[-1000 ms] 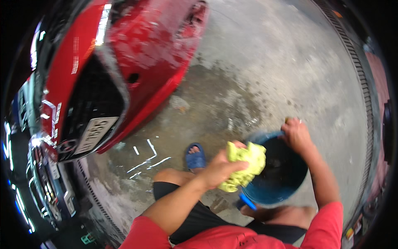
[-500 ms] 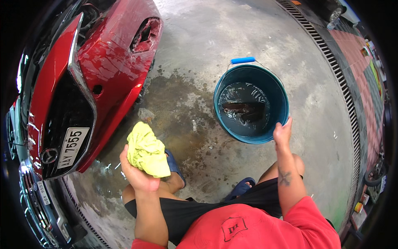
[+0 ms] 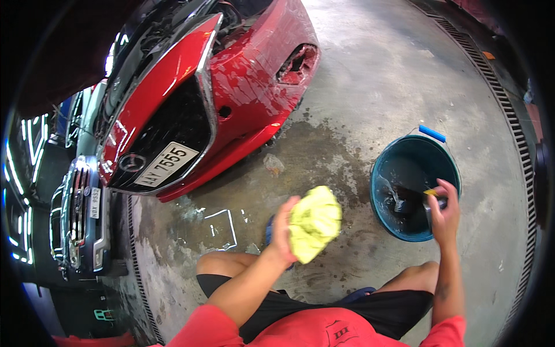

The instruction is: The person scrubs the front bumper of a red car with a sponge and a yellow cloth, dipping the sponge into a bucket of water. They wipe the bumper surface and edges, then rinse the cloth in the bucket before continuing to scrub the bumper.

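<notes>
Two hands occupied: cloth at the left, small object at the bucket

From my remote station, on the head view, I record the following. The left hand (image 3: pixel 282 232) is closed on a yellow cloth (image 3: pixel 315 224), gripping it along its left side; the fabric is bunched and held clear of the floor, forward of the knees. The right hand (image 3: pixel 445 215) is above the near right part of a blue-green bucket (image 3: pixel 399 152), its fingers pinched on a small object (image 3: pixel 430 192) that shows some yellow; the rest is blurred or covered, and I cannot identify it. The hands are well apart.

The bucket stands on the concrete floor (image 3: pixel 404 75) to the person's right, holding dark water (image 3: pixel 396 211) with bright ripples. Its blue handle grip (image 3: pixel 432 133) lies against the far rim. I note a dark shape in the water and cannot tell what it is.

Ahead and to the left I find a red car (image 3: pixel 260 75), its bumper marked with dull, patchy areas and a ragged opening at the corner. Between car and bucket the floor carries a dark wet patch (image 3: pixel 312 139). A second vehicle (image 3: pixel 81 217) is parked further left. A slotted drain (image 3: pixel 504 101) runs along the right side.
</notes>
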A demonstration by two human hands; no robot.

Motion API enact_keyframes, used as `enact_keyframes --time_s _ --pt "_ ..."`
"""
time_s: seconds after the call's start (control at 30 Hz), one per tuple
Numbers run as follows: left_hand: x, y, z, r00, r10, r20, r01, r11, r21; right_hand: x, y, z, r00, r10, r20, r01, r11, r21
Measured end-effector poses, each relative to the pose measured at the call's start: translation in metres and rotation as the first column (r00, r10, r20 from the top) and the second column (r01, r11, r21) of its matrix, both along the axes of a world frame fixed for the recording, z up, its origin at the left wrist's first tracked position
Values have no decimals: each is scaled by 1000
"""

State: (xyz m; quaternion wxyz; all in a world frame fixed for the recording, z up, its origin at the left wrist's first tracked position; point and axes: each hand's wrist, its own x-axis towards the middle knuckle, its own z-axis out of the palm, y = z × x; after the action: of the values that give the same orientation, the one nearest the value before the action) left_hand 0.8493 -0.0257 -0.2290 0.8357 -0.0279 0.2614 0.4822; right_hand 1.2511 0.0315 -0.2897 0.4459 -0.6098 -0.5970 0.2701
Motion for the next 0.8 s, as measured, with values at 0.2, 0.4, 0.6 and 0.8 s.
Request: enact_keyframes --time_s 0.2,0.4,0.6,0.8 --pt "170 106 -27 567 -285 -773 683 686 249 28 155 -129 691 637 342 -352 709 -611" --pt "263 184 -152 -444 172 -879 894 154 -422 26 156 -160 753 496 432 -118 748 -653" --pt "330 187 -248 -652 257 -713 754 121 -646 71 153 -150 721 482 497 -4 721 -693" --pt "279 176 -331 -690 370 -622 698 114 -707 29 164 -142 603 638 478 -98 654 -750"
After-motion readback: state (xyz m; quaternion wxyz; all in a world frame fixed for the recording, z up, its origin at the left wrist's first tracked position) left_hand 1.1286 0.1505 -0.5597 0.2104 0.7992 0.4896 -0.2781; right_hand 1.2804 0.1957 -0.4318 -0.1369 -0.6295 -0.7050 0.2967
